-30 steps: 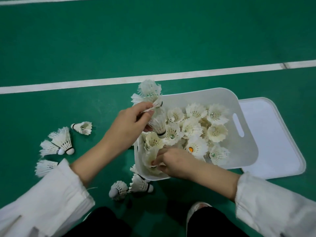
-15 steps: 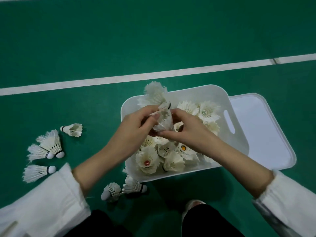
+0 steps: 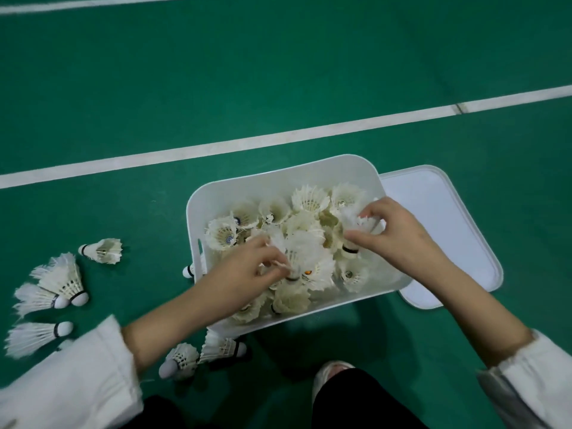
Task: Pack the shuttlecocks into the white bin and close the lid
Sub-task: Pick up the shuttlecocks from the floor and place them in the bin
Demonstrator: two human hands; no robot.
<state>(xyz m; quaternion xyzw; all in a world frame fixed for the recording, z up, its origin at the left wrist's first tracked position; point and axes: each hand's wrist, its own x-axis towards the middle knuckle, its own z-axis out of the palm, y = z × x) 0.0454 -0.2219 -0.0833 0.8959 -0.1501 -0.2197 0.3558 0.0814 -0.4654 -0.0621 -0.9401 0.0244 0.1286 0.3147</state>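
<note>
White bin (image 3: 278, 178) with its lid (image 3: 448, 227) alongside.
Left hand (image 3: 247, 274) pinches one shuttlecock (image 3: 298, 249); right hand (image 3: 399, 233) grips another shuttlecock (image 3: 356, 226), hands apart.

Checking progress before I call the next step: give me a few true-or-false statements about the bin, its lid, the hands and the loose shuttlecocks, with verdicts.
1. The lid is closed on the white bin. False: it lies flat on the floor at the bin's right side, and the bin is open.
2. The left hand and the right hand are both over the bin. True.
3. The right hand is empty. False: it grips a shuttlecock.
4. Loose shuttlecocks lie on the floor left of the bin. True.
</note>
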